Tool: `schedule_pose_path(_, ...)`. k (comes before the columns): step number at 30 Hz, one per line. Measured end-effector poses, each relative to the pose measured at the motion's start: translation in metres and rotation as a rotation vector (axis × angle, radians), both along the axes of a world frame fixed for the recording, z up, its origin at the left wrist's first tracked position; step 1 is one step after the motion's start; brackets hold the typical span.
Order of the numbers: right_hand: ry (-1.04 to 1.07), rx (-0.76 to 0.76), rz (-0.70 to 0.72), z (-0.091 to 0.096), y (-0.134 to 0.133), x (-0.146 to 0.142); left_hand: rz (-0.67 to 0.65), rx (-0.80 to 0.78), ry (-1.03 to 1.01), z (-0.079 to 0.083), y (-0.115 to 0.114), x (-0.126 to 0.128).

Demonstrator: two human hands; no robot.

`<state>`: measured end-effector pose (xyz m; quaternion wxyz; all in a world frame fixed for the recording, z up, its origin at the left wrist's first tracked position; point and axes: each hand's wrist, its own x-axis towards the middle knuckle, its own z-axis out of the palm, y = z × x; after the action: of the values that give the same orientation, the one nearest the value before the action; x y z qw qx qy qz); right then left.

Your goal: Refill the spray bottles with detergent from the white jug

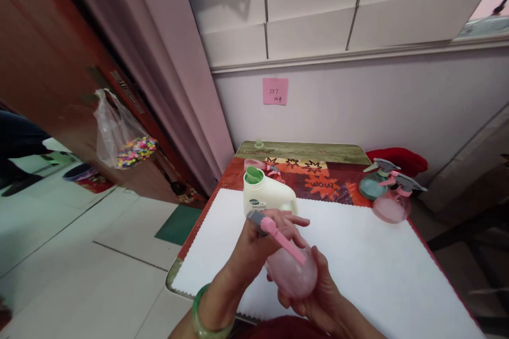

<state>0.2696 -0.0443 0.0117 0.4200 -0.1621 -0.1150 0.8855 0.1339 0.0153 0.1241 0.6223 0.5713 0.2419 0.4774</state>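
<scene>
A pink translucent spray bottle [292, 275] is held between my two hands near the front of the table, its pink and grey spray head [278, 233] tilted. My left hand [248, 249], with a green bangle at the wrist, is closed around the spray head and neck. Wrapped around the round body from the right and below is my right hand [320, 288]. Just behind them stands a cream jug [266, 196], uncapped, with green showing in its mouth. A second pink spray bottle [254, 164] appears to lie behind the jug, partly hidden.
White paper [358, 254] covers much of the table. At the right edge stand a teal spray bottle [373, 185] and a pink one [392, 206]. A small green cap [259, 144] sits at the back. A bag of colourful bits [135, 151] hangs on the door at left.
</scene>
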Motion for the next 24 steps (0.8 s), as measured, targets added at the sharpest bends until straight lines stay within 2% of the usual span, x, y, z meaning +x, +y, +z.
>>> schedule_pose_path(2,-0.081,0.072,-0.103,0.006,-0.001,-0.002,0.045,0.014,0.035,0.0,-0.001,-0.002)
schedule_pose_path(5,-0.243,0.273,-0.245,0.007,0.0,-0.005,0.088,-0.029,0.021,0.001,-0.002,-0.003)
schedule_pose_path(7,-0.432,0.396,-0.456,0.002,0.001,-0.007,0.147,-0.099,-0.016,0.001,-0.001,0.0)
schedule_pose_path(10,-0.76,0.503,-0.861,-0.008,0.001,-0.009,0.246,-0.199,-0.072,0.002,0.002,0.005)
schedule_pose_path(12,-0.814,0.528,-0.962,-0.009,0.001,-0.009,0.24,-0.21,-0.093,0.004,0.006,0.007)
schedule_pose_path(13,-0.756,0.507,-0.925,-0.007,0.002,-0.007,0.213,-0.196,-0.095,0.005,0.009,0.007)
schedule_pose_path(14,-0.651,0.45,-0.828,-0.004,0.004,-0.005,0.177,-0.176,-0.094,0.005,0.011,0.007)
schedule_pose_path(15,-0.52,0.363,-0.66,-0.001,0.006,-0.002,0.137,-0.156,-0.088,0.005,0.013,0.007)
schedule_pose_path(18,-0.138,0.074,-0.005,0.006,0.015,0.007,0.006,-0.142,-0.051,0.003,0.018,0.004)
schedule_pose_path(19,-0.051,0.022,0.15,0.006,0.018,0.009,-0.025,-0.15,-0.043,0.002,0.019,0.003)
schedule_pose_path(20,0.009,0.001,0.237,0.005,0.019,0.01,-0.044,-0.157,-0.033,0.001,0.019,0.003)
schedule_pose_path(21,0.037,0.002,0.248,0.005,0.019,0.01,-0.045,-0.157,-0.025,0.001,0.019,0.003)
schedule_pose_path(22,0.029,0.017,0.187,0.004,0.018,0.01,-0.033,-0.152,-0.019,0.001,0.019,0.003)
schedule_pose_path(24,-0.077,0.093,-0.017,0.005,0.013,0.007,0.019,-0.136,-0.013,0.004,0.018,0.005)
